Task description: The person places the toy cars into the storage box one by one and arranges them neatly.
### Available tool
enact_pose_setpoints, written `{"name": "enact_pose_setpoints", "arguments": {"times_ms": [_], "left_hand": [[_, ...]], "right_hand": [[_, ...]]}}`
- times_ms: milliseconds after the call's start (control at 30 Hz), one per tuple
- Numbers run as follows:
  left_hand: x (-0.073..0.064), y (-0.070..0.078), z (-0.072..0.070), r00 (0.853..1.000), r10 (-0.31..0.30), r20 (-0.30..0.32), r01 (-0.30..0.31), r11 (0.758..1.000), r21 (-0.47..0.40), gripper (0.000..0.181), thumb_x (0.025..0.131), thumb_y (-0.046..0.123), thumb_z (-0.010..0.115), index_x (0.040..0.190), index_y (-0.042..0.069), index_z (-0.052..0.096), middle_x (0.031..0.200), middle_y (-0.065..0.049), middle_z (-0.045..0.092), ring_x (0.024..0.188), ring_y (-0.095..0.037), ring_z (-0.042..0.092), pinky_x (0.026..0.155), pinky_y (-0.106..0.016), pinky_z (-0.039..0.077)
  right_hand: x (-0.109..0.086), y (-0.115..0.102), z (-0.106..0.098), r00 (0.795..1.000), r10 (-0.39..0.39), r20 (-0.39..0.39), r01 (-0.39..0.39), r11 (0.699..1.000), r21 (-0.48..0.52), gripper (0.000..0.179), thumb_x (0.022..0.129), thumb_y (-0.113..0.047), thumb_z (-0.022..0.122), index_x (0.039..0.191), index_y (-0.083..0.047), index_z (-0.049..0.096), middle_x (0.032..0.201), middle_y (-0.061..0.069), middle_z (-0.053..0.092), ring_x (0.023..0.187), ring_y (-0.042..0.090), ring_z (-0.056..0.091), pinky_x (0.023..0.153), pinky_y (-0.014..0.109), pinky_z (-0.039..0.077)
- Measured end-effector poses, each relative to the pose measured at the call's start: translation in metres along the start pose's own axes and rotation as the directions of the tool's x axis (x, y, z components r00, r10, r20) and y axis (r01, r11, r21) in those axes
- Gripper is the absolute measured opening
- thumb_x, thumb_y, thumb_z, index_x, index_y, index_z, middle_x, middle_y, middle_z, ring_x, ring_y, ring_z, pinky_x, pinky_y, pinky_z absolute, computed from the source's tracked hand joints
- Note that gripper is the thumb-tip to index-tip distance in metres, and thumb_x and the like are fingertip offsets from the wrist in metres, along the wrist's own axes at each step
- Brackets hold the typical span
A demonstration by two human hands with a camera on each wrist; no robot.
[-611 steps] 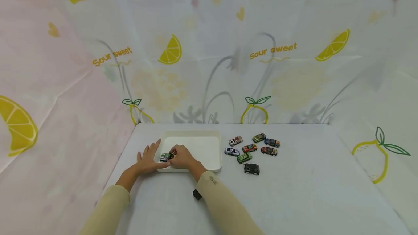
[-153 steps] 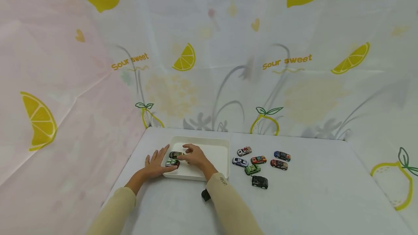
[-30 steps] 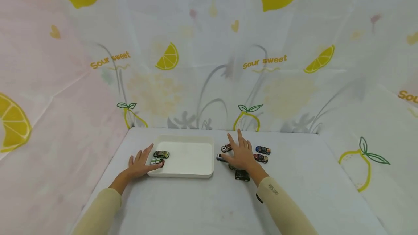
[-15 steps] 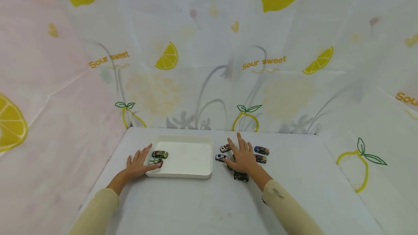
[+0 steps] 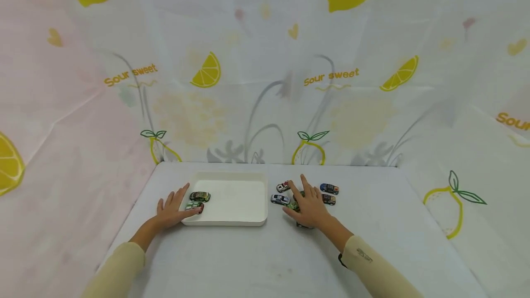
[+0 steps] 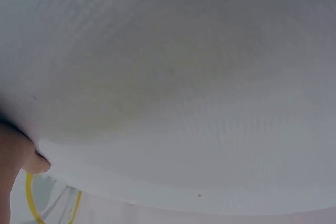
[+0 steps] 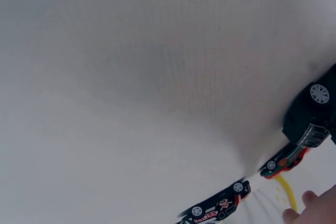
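Note:
My left hand (image 5: 167, 214) rests at the left side of the white tray (image 5: 232, 222), fingers spread, its thumb lying over a white-and-green toy car (image 5: 192, 206). Behind that car in the tray sits a green-and-dark toy car (image 5: 200, 196). To the right of the tray, my right hand (image 5: 312, 208) hovers with spread fingers over a cluster of toy cars, partly hiding a green one (image 5: 293, 206) and a black one (image 5: 304, 226). A white-and-blue car (image 5: 280, 199) and a white-and-red car (image 5: 283, 186) lie beside its thumb and fingers. In the right wrist view, the black car (image 7: 310, 111) appears near the fingertips (image 7: 315, 211).
Right of the hand stand a blue toy car (image 5: 329, 188) and a dark red-marked one (image 5: 329, 199). The white-covered table (image 5: 232, 261) meets a lemon-printed cloth backdrop (image 5: 248, 105) at the back, with more cloth at both sides.
Since the oldest frame, the green-and-dark car went from the group into the tray. My right hand left the tray for the cars at right, recently shifting slightly forward off them. The left stayed.

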State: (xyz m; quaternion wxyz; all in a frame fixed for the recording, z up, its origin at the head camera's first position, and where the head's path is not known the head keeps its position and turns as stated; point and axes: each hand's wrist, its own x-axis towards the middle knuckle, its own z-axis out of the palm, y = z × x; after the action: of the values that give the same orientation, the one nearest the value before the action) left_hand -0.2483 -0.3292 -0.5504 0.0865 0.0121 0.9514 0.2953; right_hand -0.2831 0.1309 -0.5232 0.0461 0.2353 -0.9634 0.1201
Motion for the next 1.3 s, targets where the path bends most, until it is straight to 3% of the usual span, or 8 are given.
{"name": "enact_pose_setpoints", "arguments": {"times_ms": [200, 367, 467, 600, 700, 1000, 1167, 1300], "left_hand": [[0.002, -0.002, 0.002, 1.000, 0.008, 0.002, -0.008, 1.000, -0.009, 0.107, 0.085, 0.063, 0.062, 0.160, 0.018, -0.001, 0.161, -0.029, 0.005, 0.146, -0.054, -0.005, 0.108, -0.072, -0.014], [0.001, -0.002, 0.002, 1.000, 0.018, 0.002, -0.018, 1.000, -0.023, 0.107, 0.085, 0.063, 0.062, 0.160, 0.020, -0.002, 0.161, -0.030, 0.006, 0.145, -0.055, -0.005, 0.108, -0.073, -0.014], [-0.002, -0.002, 0.002, 0.999, 0.037, -0.015, -0.038, 0.999, -0.035, 0.107, 0.085, 0.062, 0.063, 0.160, 0.022, -0.002, 0.160, -0.032, 0.007, 0.144, -0.057, -0.004, 0.107, -0.073, -0.014], [-0.004, -0.001, 0.004, 0.999, 0.046, -0.028, -0.047, 0.998, -0.046, 0.106, 0.084, 0.062, 0.064, 0.160, 0.024, 0.000, 0.158, -0.033, 0.009, 0.143, -0.059, -0.002, 0.106, -0.074, -0.012], [-0.004, 0.001, 0.003, 0.999, 0.035, -0.029, -0.037, 0.998, -0.057, 0.106, 0.084, 0.061, 0.065, 0.160, 0.022, 0.001, 0.159, -0.033, 0.009, 0.144, -0.058, -0.002, 0.107, -0.073, -0.014], [-0.002, 0.000, 0.004, 1.000, 0.000, -0.005, 0.000, 1.000, -0.019, 0.105, 0.087, 0.061, 0.061, 0.160, 0.017, 0.001, 0.161, -0.030, 0.006, 0.146, -0.054, -0.005, 0.109, -0.072, -0.014], [-0.001, 0.000, 0.003, 1.000, 0.002, -0.009, -0.002, 1.000, -0.028, 0.104, 0.087, 0.061, 0.061, 0.160, 0.017, 0.001, 0.161, -0.030, 0.005, 0.147, -0.053, -0.006, 0.109, -0.072, -0.015], [-0.001, 0.002, 0.001, 1.000, 0.003, -0.010, -0.003, 1.000, -0.020, 0.103, 0.087, 0.061, 0.061, 0.160, 0.017, 0.002, 0.162, -0.029, 0.005, 0.147, -0.053, -0.005, 0.109, -0.072, -0.014]], "right_hand": [[-0.004, -0.001, 0.003, 0.998, 0.008, -0.068, -0.003, 0.998, 0.067, 0.084, 0.086, -0.055, 0.068, 0.153, -0.017, 0.035, 0.154, 0.023, 0.030, 0.133, 0.042, 0.045, 0.106, 0.063, 0.036], [-0.007, -0.003, 0.003, 0.991, -0.051, -0.120, 0.060, 0.996, 0.068, 0.060, 0.083, -0.044, 0.077, 0.128, -0.010, 0.057, 0.130, 0.018, 0.054, 0.111, 0.034, 0.060, 0.090, 0.053, 0.051], [-0.008, -0.006, 0.000, 0.995, -0.073, -0.074, 0.078, 0.995, 0.060, 0.049, 0.082, -0.036, 0.079, 0.118, -0.006, 0.064, 0.123, 0.016, 0.061, 0.111, 0.034, 0.061, 0.088, 0.050, 0.053], [-0.008, -0.008, 0.000, 0.998, -0.060, 0.024, 0.059, 0.998, 0.026, 0.043, 0.083, -0.024, 0.078, 0.119, -0.005, 0.066, 0.127, 0.016, 0.061, 0.117, 0.034, 0.059, 0.092, 0.048, 0.054], [-0.006, -0.009, 0.003, 0.997, -0.070, 0.036, 0.069, 0.998, 0.011, 0.038, 0.083, -0.018, 0.077, 0.117, -0.004, 0.066, 0.125, 0.016, 0.060, 0.114, 0.032, 0.060, 0.092, 0.046, 0.054], [-0.003, -0.013, -0.001, 0.986, -0.108, 0.127, 0.114, 0.993, -0.040, 0.029, 0.086, -0.016, 0.074, 0.113, -0.010, 0.064, 0.112, 0.008, 0.058, 0.077, 0.021, 0.062, 0.070, 0.038, 0.055], [-0.001, -0.017, -0.003, 0.983, -0.083, 0.161, 0.084, 0.996, -0.004, 0.029, 0.086, -0.029, 0.071, 0.107, -0.010, 0.064, 0.108, 0.007, 0.056, 0.070, 0.013, 0.050, 0.058, 0.030, 0.047], [0.000, -0.022, 0.001, 0.990, -0.045, 0.131, 0.048, 0.999, -0.021, 0.026, 0.089, -0.037, 0.070, 0.093, -0.013, 0.061, 0.108, 0.008, 0.057, 0.072, 0.013, 0.050, 0.058, 0.030, 0.046]]}}
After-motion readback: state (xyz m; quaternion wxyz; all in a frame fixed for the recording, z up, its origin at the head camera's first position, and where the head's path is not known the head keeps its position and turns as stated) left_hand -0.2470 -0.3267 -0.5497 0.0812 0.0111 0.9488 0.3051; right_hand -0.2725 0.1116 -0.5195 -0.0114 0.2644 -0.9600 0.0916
